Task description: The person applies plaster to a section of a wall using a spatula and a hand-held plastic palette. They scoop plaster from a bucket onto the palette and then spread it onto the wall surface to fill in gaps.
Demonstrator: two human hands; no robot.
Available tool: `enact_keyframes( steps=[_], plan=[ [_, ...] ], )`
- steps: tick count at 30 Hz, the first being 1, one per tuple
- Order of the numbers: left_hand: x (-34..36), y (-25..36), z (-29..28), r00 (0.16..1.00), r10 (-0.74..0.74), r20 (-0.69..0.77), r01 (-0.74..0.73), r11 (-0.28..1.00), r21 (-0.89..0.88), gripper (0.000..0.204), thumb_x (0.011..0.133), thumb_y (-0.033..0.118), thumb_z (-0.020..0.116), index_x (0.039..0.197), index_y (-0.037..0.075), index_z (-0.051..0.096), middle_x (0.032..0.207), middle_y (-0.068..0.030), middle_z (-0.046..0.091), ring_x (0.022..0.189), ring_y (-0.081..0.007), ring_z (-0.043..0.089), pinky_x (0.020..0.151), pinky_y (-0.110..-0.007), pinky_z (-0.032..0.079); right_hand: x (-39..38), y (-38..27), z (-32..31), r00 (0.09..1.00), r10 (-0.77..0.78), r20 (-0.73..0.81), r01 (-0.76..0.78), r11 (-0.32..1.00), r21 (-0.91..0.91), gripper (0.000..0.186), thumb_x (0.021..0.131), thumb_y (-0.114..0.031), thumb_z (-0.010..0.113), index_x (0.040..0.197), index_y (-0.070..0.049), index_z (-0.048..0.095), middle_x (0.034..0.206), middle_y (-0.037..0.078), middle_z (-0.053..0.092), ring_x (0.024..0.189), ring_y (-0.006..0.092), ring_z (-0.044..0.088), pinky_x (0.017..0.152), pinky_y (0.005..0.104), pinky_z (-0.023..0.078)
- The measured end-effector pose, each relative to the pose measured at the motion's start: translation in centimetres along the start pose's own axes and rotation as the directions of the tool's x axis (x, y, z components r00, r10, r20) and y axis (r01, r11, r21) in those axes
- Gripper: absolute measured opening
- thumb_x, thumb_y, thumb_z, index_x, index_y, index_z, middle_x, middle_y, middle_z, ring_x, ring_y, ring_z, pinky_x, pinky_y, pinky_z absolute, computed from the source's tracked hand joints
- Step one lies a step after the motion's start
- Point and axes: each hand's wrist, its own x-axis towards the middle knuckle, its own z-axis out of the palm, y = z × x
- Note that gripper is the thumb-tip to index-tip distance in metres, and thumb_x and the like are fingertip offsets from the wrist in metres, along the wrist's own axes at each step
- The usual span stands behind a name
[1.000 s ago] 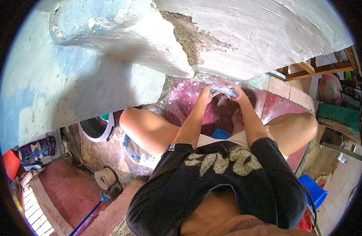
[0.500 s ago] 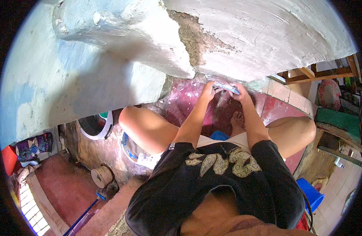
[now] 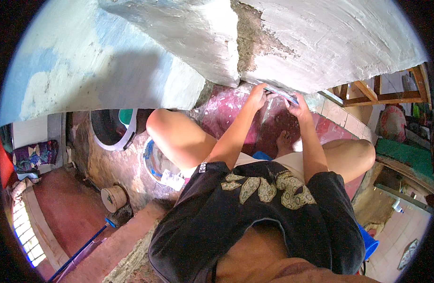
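Note:
Both my hands grip a thin, flat, pale-blue strip (image 3: 279,92) by its two ends. My left hand (image 3: 258,95) is closed on the left end, and my right hand (image 3: 299,106) on the right end. The strip tilts down to the right, its far edge at the foot of the white-coated wall (image 3: 321,42); whether it touches the wall I cannot tell. A rough brown bare patch (image 3: 250,40) runs down that wall beside the corner. Under my hands lies the red floor (image 3: 221,113), spotted with white.
At the left is a blue-and-white painted wall (image 3: 85,80). Below it stand a dark tub with a pale rim (image 3: 114,146) and a round pail (image 3: 153,162) with bluish-white residue. A wooden rack (image 3: 387,96) is at the right. A blue-handled stick (image 3: 80,250) lies lower left.
Both hands have moved slightly up and right in view, bringing the strip nearer the wall's foot and turning it more edge-on. My view has shifted too. The grip stays the same.

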Motion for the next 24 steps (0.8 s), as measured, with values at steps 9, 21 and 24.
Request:
enact_keyframes(
  steps=[9, 21, 24],
  plan=[
    [-2.9, 3.2, 3.9, 0.995, 0.019, 0.099, -0.023, 0.999, 0.038, 0.018, 0.080, 0.007, 0.037, 0.092, -0.003, 0.046, 0.093, -0.0152, 0.053, 0.088, -0.0280, 0.053, 0.080, -0.042, 0.046, -2.5, -1.5, 1.1, 0.998, -0.053, 0.016, 0.050, 0.991, 0.124, 0.013, 0.078, -0.014, 0.050, 0.080, -0.001, 0.048, 0.082, 0.013, 0.054, 0.078, 0.0269, 0.054, 0.067, 0.0373, 0.051],
    [-5.8, 6.8, 9.8, 0.976, 0.038, 0.214, -0.042, 0.999, 0.012, 0.022, 0.081, 0.004, 0.033, 0.095, -0.012, 0.040, 0.095, -0.0239, 0.050, 0.090, -0.0351, 0.052, 0.080, -0.044, 0.046, -7.7, -4.3, 4.1, 0.931, -0.073, 0.358, 0.034, 0.993, 0.116, 0.031, 0.084, -0.017, 0.037, 0.103, 0.007, 0.040, 0.103, 0.020, 0.049, 0.091, 0.0275, 0.052, 0.076, 0.0319, 0.049],
    [-6.3, 7.8, 10.5, 0.967, 0.052, 0.249, -0.057, 0.998, 0.014, 0.024, 0.081, 0.004, 0.033, 0.098, -0.011, 0.040, 0.099, -0.0249, 0.050, 0.092, -0.0357, 0.051, 0.082, -0.045, 0.045, -11.3, -4.2, 7.6, 0.929, -0.057, 0.366, -0.003, 0.987, 0.161, 0.030, 0.084, -0.014, 0.036, 0.105, 0.007, 0.039, 0.105, 0.022, 0.048, 0.091, 0.0288, 0.053, 0.078, 0.0319, 0.049]
  ],
)
